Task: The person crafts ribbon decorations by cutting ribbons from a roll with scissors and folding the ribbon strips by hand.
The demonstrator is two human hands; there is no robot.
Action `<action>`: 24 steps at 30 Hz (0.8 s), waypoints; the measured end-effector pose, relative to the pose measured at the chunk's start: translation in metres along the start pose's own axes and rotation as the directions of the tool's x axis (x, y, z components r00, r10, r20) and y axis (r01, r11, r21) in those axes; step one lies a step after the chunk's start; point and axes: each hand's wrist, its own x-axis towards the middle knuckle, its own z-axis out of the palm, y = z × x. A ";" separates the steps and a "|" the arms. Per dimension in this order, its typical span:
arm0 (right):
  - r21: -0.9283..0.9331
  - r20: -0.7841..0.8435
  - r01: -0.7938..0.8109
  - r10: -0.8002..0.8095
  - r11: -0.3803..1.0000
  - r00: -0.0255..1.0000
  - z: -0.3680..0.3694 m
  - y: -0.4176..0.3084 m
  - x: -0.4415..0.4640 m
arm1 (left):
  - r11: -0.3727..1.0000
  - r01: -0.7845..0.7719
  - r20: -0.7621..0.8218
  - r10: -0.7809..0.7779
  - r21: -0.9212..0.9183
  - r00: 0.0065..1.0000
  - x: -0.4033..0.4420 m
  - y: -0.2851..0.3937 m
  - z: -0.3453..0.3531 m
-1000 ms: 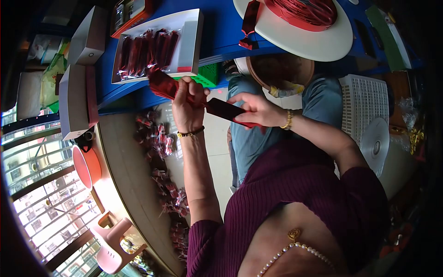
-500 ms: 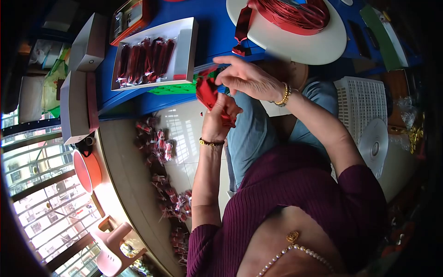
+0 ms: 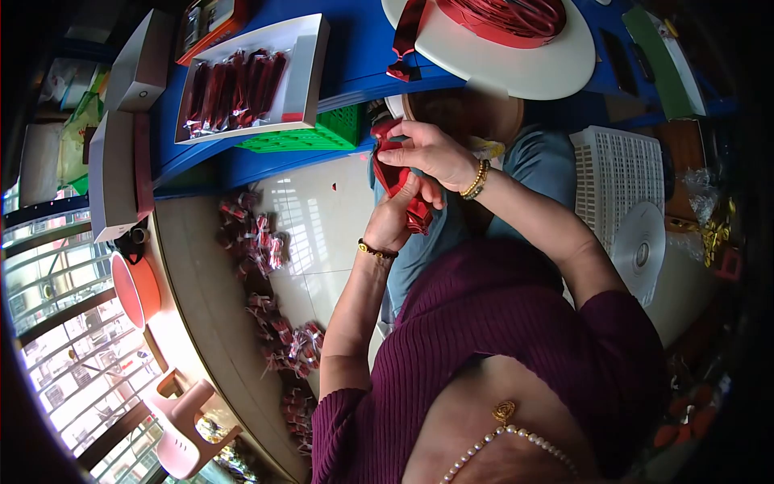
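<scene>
One red ribbon strip [image 3: 393, 175], held on the near side of the desk [image 3: 355, 40] | left hand [image 3: 393, 214] grips its near part, right hand [image 3: 435, 155] pinches its far end | looks light, soft, perhaps slippery; probably best pinched along its edges

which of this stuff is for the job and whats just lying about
Likely for the job:
red strip, in left hand and right hand
red roll
red packets in white box

Seemingly just lying about:
green basket
white basket
pink chair
</scene>
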 end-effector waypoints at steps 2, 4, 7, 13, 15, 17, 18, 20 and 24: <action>-0.016 -0.027 0.029 -0.029 0.999 0.999 -0.005 0.011 0.001 | 0.987 0.064 0.029 -0.069 0.145 0.997 0.000 -0.002 -0.003; -0.038 -0.102 0.162 -0.165 0.986 0.981 -0.004 0.012 -0.002 | 0.981 0.034 -0.084 -0.018 0.192 0.996 -0.003 0.004 0.010; -0.232 -0.138 0.252 -0.288 0.940 0.948 -0.003 0.011 -0.007 | 0.966 -0.055 -0.163 0.099 0.254 0.982 -0.004 0.008 0.012; -0.664 -0.103 0.340 -0.533 0.665 0.840 0.003 0.015 -0.014 | 0.992 -0.113 -0.324 0.127 0.062 0.937 -0.003 -0.001 0.006; -0.863 0.047 0.428 -0.801 0.268 0.597 -0.002 0.021 -0.018 | 0.995 -0.092 -0.374 0.096 0.030 0.922 -0.004 -0.004 -0.004; -0.882 0.173 0.455 -0.812 0.125 0.558 -0.010 0.018 -0.030 | 0.996 -0.040 -0.273 0.018 -0.077 0.962 -0.005 -0.003 -0.011; -0.883 0.285 0.468 -0.809 -0.014 0.514 -0.011 0.015 -0.035 | 0.996 -0.051 -0.301 0.026 -0.074 0.953 -0.005 -0.004 -0.008; -0.878 0.394 0.465 -0.725 -0.115 0.564 -0.009 0.007 -0.035 | 0.997 -0.024 -0.346 -0.002 -0.071 0.938 -0.003 -0.008 0.004; -0.844 0.513 0.498 -0.572 -0.200 0.640 -0.023 -0.002 -0.014 | 0.992 0.120 -0.250 -0.105 0.047 0.963 -0.007 0.002 0.019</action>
